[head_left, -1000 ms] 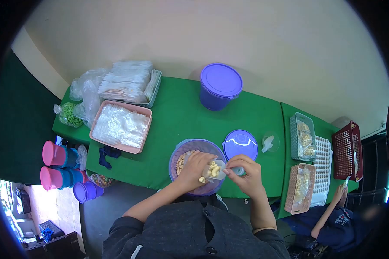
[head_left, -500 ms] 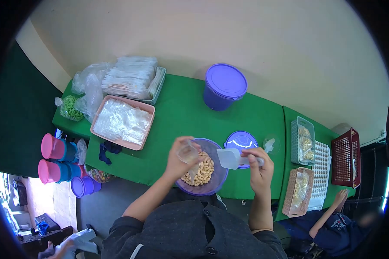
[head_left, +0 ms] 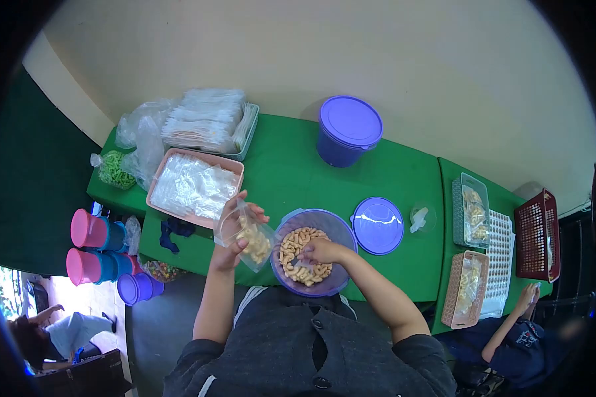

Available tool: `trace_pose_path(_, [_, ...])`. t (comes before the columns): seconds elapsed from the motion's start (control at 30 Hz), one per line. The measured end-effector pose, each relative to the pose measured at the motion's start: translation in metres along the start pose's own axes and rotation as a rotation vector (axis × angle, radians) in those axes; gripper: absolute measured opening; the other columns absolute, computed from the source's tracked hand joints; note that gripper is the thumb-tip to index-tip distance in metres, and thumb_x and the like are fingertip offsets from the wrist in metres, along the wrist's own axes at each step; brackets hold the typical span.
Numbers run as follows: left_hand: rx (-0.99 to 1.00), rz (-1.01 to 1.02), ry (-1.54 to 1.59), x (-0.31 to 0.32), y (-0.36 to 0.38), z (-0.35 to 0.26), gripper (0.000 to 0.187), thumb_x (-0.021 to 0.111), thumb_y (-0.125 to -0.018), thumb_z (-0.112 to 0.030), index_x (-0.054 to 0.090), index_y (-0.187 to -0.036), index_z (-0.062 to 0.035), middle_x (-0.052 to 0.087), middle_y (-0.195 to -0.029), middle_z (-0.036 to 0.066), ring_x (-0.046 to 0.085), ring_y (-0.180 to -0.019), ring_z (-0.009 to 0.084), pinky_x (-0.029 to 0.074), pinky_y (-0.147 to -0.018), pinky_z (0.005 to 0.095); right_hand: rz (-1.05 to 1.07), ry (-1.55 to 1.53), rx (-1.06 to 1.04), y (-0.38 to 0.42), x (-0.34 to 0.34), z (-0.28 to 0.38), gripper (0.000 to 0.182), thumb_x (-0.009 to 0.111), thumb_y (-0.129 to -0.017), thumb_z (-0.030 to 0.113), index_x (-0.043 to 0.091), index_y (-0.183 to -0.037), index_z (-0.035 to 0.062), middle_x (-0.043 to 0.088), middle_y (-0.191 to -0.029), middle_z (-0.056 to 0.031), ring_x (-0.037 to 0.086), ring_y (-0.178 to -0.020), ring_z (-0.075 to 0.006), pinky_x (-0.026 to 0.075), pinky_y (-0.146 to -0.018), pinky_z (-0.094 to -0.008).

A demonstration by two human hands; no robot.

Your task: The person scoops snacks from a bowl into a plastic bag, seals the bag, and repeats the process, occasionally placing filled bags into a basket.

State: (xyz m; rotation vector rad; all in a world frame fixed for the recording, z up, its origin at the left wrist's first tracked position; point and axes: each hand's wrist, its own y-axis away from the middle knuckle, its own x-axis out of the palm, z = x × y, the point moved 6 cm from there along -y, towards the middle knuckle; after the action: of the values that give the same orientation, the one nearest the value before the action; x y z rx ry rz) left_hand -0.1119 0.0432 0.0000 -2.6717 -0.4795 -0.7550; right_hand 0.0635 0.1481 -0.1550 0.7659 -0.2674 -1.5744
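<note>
A clear plastic bag [head_left: 255,246] with pale snack pieces in it hangs from my left hand [head_left: 235,231], whose fingers are wrapped round its upper part. This bag is beside the left rim of a purple tub [head_left: 343,231] of curved snack pieces [head_left: 301,245]. My right hand [head_left: 321,251] reaches down into the tub, fingers bent round what looks like the clear scoop [head_left: 302,264], which lies mostly hidden among the snacks. A purple lid [head_left: 377,225] lies flat on the green table, right of the tub.
A pink tray [head_left: 240,173] of clear bags and a stack of bags [head_left: 205,119] stand left. Behind is a lidded purple bucket [head_left: 348,135]. At right are baskets [head_left: 455,291], a sticker sheet [head_left: 500,251], a red basket [head_left: 536,231] and a co-worker [head_left: 523,341]. Another person [head_left: 73,337] is at lower left.
My left hand has moved left from over the tub, and its bag now holds snacks. My right hand has gone down and left into the tub with the scoop. At lower left, the other person has shifted.
</note>
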Motion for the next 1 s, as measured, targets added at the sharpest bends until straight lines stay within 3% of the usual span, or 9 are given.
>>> trace_pose_path(0.13, [-0.018, -0.048, -0.086, -0.007, 0.007, 0.003, 0.094, 0.082, -0.065, -0.035, 0.032, -0.140, -0.0045, 0.053, -0.109, 0.011, 0.056, -0.102, 0.0236, 0.045, -0.094, 0.0388, 0.015, -0.183, 0.054, 0.005, 0.000, -0.007, 0.027, 0.061, -0.092, 0.023, 0.068, -0.092, -0.0031, 0.068, -0.085, -0.0097, 0.065, -0.080, -0.0141, 0.055, -0.069, -0.0271])
trace_pose_path(0.2, [-0.015, -0.057, -0.115, -0.007, 0.007, 0.004, 0.094, 0.081, -0.066, -0.034, 0.033, -0.140, -0.0040, 0.053, -0.109, 0.011, 0.055, -0.101, 0.0233, 0.045, -0.093, 0.0383, -0.050, -0.479, 0.016, 0.010, -0.010, -0.005, 0.028, 0.058, -0.094, 0.023, 0.065, -0.095, -0.0048, 0.067, -0.088, -0.0112, 0.066, -0.081, -0.0164, 0.056, -0.071, -0.0281])
trace_pose_path(0.33, [-0.002, -0.044, -0.191, -0.004, 0.007, -0.003, 0.090, 0.080, -0.066, -0.031, 0.034, -0.138, -0.0024, 0.053, -0.108, 0.011, 0.055, -0.101, 0.0230, 0.044, -0.091, 0.0369, -0.144, -0.653, 0.025, 0.031, -0.023, 0.003, 0.030, 0.055, -0.096, 0.023, 0.062, -0.101, -0.0055, 0.066, -0.094, -0.0120, 0.066, -0.084, -0.0174, 0.056, -0.074, -0.0282])
trace_pose_path(0.4, [0.003, -0.037, -0.213, -0.003, 0.005, -0.007, 0.090, 0.080, -0.066, -0.030, 0.034, -0.138, -0.0021, 0.054, -0.108, 0.011, 0.054, -0.101, 0.0230, 0.044, -0.091, 0.0365, -0.223, -0.876, -0.087, 0.045, -0.032, 0.007, 0.032, 0.052, -0.097, 0.024, 0.060, -0.105, -0.0055, 0.065, -0.098, -0.0124, 0.065, -0.088, -0.0183, 0.056, -0.078, -0.0276])
trace_pose_path(0.6, [0.043, 0.047, -0.418, 0.009, 0.003, -0.014, 0.079, 0.078, -0.070, -0.020, 0.039, -0.136, -0.0034, 0.055, -0.110, 0.011, 0.055, -0.103, 0.0205, 0.044, -0.090, 0.0352, -0.564, -1.006, -0.249, 0.119, -0.073, 0.044, 0.035, 0.051, -0.098, 0.027, 0.059, -0.103, -0.0057, 0.064, -0.098, -0.0126, 0.066, -0.085, -0.0181, 0.058, -0.074, -0.0288])
trace_pose_path(0.77, [-0.016, 0.308, -1.041, 0.061, 0.001, -0.002, 0.072, 0.077, -0.068, -0.015, 0.046, -0.133, -0.0081, 0.058, -0.109, 0.011, 0.058, -0.104, 0.0237, 0.045, -0.092, 0.0373, -0.753, -1.105, -0.417, 0.178, -0.092, 0.071, 0.029, 0.051, -0.098, 0.025, 0.060, -0.098, -0.0020, 0.065, -0.093, -0.0119, 0.066, -0.084, -0.0189, 0.059, -0.070, -0.0285])
trace_pose_path(0.9, [0.095, 0.356, -1.106, 0.091, 0.001, 0.004, 0.077, 0.079, -0.060, -0.016, 0.048, -0.131, -0.0115, 0.056, -0.115, 0.012, 0.053, -0.108, 0.0318, 0.042, -0.094, 0.0414, -0.857, -1.100, -0.513, 0.204, -0.094, 0.087, 0.026, 0.052, -0.097, 0.022, 0.061, -0.096, -0.0020, 0.065, -0.090, -0.0129, 0.067, -0.079, -0.0189, 0.060, -0.066, -0.0286])
trace_pose_path(1.0, [0.155, 0.360, -1.162, 0.098, 0.002, 0.012, 0.077, 0.079, -0.061, -0.017, 0.048, -0.131, -0.0130, 0.055, -0.116, 0.011, 0.052, -0.109, 0.0313, 0.040, -0.094, 0.0421, -0.921, -0.928, -0.458, 0.207, -0.089, 0.093, 0.026, 0.053, -0.097, 0.021, 0.063, -0.094, -0.0030, 0.066, -0.089, -0.0127, 0.067, -0.079, -0.0185, 0.060, -0.065, -0.0301])
